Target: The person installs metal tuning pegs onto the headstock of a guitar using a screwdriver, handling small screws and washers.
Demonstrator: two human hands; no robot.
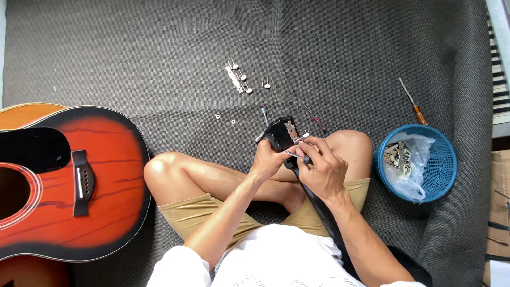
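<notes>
Here the left hand (267, 157) closes its grip on the stiff black guitar headstock (280, 134); the right hand (321, 167) pinches a slippery little metal part (297, 155) beside it

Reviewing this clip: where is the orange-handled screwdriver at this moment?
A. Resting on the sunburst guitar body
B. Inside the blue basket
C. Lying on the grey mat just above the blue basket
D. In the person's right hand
C. The orange-handled screwdriver lies loose on the grey mat, just above the blue basket, apart from both hands, which are on the black guitar headstock.
</notes>
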